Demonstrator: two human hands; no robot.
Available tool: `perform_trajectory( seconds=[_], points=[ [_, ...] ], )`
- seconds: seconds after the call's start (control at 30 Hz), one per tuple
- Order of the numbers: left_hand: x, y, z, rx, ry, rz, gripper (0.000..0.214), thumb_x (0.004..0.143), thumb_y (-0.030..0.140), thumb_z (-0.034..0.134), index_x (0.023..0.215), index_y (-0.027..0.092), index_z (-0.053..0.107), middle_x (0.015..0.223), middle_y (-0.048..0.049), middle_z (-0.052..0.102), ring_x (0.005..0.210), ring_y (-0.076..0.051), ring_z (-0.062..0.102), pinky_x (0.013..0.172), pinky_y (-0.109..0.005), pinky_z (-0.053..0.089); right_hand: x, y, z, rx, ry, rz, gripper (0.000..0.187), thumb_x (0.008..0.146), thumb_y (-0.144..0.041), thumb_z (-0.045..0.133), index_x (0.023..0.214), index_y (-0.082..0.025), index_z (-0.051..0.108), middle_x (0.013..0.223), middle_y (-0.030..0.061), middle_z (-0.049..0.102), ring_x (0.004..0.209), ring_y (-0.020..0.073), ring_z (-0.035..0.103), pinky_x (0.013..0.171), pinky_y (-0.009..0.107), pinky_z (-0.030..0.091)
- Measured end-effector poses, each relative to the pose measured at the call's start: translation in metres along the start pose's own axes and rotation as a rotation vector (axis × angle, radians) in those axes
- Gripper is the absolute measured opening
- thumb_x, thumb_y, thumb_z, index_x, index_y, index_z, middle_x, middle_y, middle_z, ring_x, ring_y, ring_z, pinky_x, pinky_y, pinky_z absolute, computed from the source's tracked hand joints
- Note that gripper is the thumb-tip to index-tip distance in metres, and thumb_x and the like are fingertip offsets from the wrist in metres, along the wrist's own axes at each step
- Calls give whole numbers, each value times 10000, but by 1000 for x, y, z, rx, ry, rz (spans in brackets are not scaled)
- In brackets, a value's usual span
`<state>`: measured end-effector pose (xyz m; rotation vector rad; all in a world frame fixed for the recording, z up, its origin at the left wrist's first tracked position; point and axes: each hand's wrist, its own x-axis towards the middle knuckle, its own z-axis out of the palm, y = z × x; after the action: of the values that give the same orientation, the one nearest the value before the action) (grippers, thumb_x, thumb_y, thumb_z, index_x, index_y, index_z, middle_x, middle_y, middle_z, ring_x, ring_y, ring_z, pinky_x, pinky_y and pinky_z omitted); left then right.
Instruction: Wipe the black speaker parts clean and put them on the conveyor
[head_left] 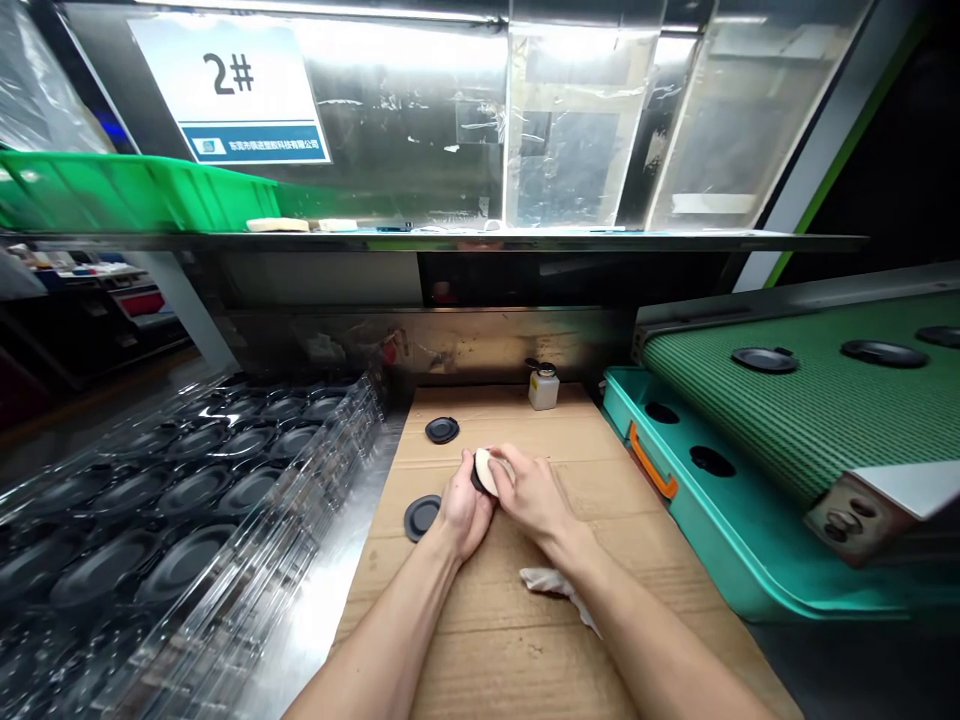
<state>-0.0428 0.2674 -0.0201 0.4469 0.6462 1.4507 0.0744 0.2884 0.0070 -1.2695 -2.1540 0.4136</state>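
Cardboard sheet (480, 640) lies under both hands, which are pressed close together: the left hand (463, 515) holds a round black disc (475, 482) while the right hand (531, 495) presses a pale pad (489, 472) against it. Two more black discs (422, 518) lie just left of them, and a crumpled white cloth (551, 585) lies near the right wrist. A small bottle (544, 388) stands beyond, between a clear plastic tray (247, 560) and a green conveyor belt (795, 420).

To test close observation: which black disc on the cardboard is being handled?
The disc between left hand and right hand, a white cloth against it; the other two lie loose on the cardboard.
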Motion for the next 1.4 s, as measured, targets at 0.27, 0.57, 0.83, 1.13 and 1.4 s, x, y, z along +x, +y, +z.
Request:
perform_trajectory(
  seconds=[0.27,0.57,0.83,1.13,1.4],
  points=[
    [1,-2,-2,25,52,-7,386,945,417,391,1049,129,626,1045,-109,680,795,-169,625,669,-285,490,0,-4,6,-237,-12,3,330,960,-454,300,1135,-293,530,840,35,694,718,196,634,611,260,355],
    [3,-1,-3,42,56,2,361,941,401,406,1056,117,597,1042,-141,671,772,-172,632,596,-261,465,4,14,6,-135,20,43,345,940,-494,338,1149,-323,553,858,17,699,745,186,641,625,249,374],
    [-2,12,-4,3,20,-114,330,917,418,434,1139,182,496,1131,-166,637,794,-223,664,652,-321,487,18,67,2,41,221,354,361,908,-484,394,1025,-231,623,866,56,704,813,194,638,682,257,423],
    [-9,17,2,-18,-103,-123,351,877,357,469,1126,120,537,1097,-201,637,820,-238,656,613,-294,460,14,63,6,-65,107,356,365,908,-486,404,1065,-249,632,934,54,705,897,203,639,703,274,418],
    [-24,5,12,836,38,587,765,594,202,825,1282,271,498,1182,-72,592,1149,-234,502,1045,-336,301,12,65,7,-75,92,337,365,907,-497,401,1060,-259,632,934,46,700,909,198,634,721,271,415]
  ],
)
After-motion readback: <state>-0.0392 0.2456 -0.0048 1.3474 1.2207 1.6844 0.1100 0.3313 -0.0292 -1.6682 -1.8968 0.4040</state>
